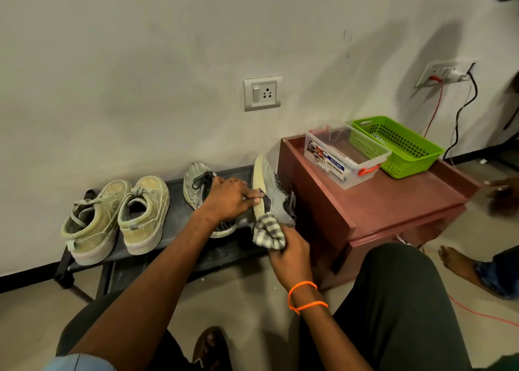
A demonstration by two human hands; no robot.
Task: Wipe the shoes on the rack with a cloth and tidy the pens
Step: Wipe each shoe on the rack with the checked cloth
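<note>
While both forearms reach up from the bottom edge toward mid-frame, a pale wall fills the upper half w/ a switch-and-socket plate at centre. Right of centre stands a reddish-brown cabinet; on its top sit a green perforated basket & a clear plastic box w/ an orange latch, just beside each other. Box contents are hard to make out; pens can't be identified. Low in the left-centre of the frame, a dark shoe rack runs along the wall. On it at left, a pair of olive sneakers, heels toward the camera. At the rack's right end, a grey sneaker lies flat, mostly hidden behind the left hand. That hand, fingers curled, thumb & forefinger pinching, grips a second grey shoe, tipped on its side so the pale sole faces left. Right hand, orange thread bands at the wrist, is closed round a bunched grey-and-white checked cloth, pressed to that shoe's heel end. Dark trouser legs are cut off at the bottom; another person's bare foot shows at the right edge, body out of frame. Upper right: second socket w/ cables, partly cropped.
</note>
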